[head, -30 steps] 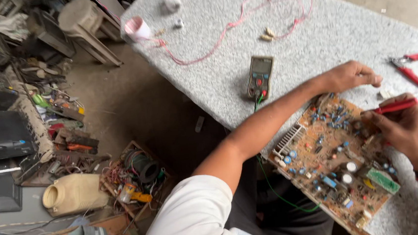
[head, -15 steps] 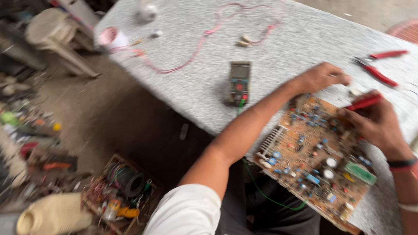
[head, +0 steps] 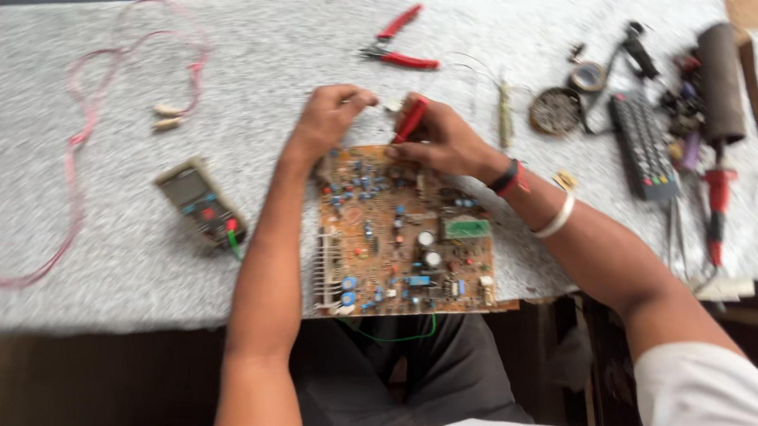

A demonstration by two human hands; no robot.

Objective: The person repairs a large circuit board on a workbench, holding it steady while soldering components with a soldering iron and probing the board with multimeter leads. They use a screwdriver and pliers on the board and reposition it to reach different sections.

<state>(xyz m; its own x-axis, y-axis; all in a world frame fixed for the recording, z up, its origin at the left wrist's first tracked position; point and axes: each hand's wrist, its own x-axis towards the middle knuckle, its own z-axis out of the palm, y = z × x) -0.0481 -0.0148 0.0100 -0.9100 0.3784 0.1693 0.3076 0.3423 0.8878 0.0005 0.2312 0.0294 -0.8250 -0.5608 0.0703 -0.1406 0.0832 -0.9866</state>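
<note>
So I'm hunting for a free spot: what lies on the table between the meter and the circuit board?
Only the left forearm crosses there; otherwise bare table separates meter and board, per the head view.

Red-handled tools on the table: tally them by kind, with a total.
Red probe held in the right hand: 1
Red-handled pliers: 1
Red-handled tool at the table's right end, kind unclear: 1
Total: 3
</note>
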